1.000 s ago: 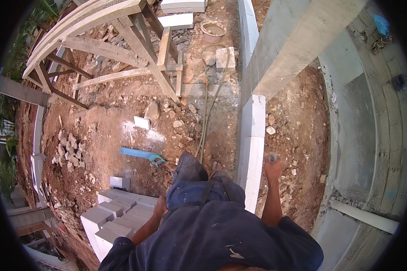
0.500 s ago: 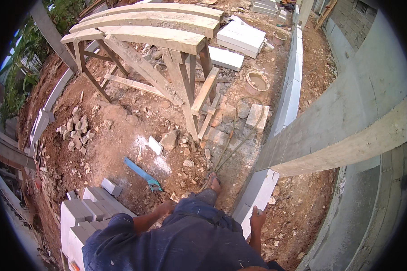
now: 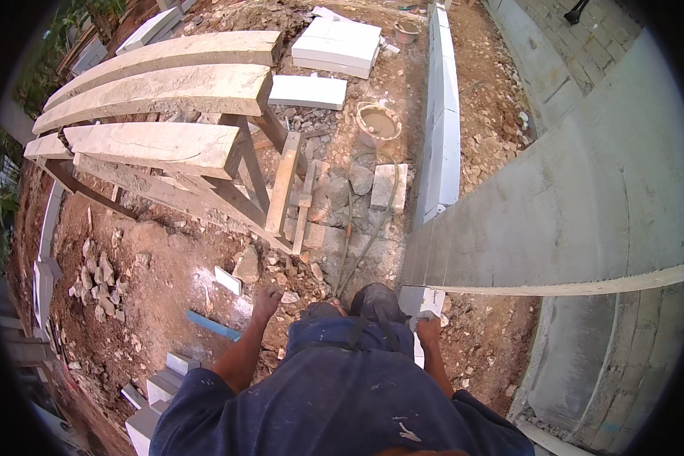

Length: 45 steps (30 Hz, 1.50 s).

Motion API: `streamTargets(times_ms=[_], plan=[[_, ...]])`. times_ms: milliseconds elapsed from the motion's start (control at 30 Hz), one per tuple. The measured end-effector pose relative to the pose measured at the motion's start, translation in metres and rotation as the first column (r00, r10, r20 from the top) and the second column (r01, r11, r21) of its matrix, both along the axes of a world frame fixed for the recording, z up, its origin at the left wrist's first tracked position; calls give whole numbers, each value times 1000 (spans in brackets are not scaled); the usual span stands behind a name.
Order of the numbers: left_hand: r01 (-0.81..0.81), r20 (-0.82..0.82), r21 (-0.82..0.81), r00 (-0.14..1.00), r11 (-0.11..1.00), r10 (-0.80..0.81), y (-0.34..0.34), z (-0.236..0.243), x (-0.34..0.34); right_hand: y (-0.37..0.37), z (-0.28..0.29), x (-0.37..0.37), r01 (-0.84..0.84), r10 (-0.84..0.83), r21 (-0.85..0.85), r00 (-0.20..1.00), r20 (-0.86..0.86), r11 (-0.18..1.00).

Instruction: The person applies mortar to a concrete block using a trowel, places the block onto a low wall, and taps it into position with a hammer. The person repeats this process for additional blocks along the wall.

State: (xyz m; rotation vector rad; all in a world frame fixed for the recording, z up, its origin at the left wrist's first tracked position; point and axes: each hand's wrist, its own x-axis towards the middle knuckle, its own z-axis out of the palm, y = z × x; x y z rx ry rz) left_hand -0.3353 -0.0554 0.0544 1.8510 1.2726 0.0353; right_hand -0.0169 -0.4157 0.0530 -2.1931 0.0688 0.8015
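My left hand (image 3: pixel 266 302) hangs in the air over the reddish ground, fingers curled, with nothing visible in it. Below and left of it lies a blue handsaw (image 3: pixel 213 325), its handle end hidden behind my forearm. My right hand (image 3: pixel 428 328) is closed at the top of a low wall of pale blocks (image 3: pixel 414 298). A small greyish thing shows at its fingers, too small to name. A small white block piece (image 3: pixel 227 280) rests on the white-dusted soil ahead of my left hand.
A wooden trestle (image 3: pixel 152 144) stands ahead on the left. Beyond it are white blocks (image 3: pixel 334 45) and a bucket of grey mix (image 3: pixel 378 124). A hose (image 3: pixel 374 237) crosses the ground. A concrete column (image 3: pixel 555 220) leans in from the right. More blocks (image 3: pixel 159 391) are stacked lower left.
My left hand has risen and moved forward from beside my body. My right hand has shifted slightly forward along the wall. My view has turned and my body has stepped ahead.
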Motion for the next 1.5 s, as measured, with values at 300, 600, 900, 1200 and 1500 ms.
streamTargets(times_ms=[300,600,900,1200,1500], plan=[[-41,-292,-67,956,997,20,-13,-59,-30,80,-71,81,-92,100,-51,979,180,994],[-494,-191,-54,858,868,477,42,-58,55,232,-73,242,31,-7,122,981,-193,992],[-260,-131,-87,960,962,248,105,64,258,320,-64,385,-68,63,71,996,68,995],[-51,-50,181,997,982,61,202,70,379,286,-61,367,162,-146,60,966,-214,985],[58,-245,75,969,996,-38,290,-10,502,222,-133,324,-299,207,-255,920,-332,920]])
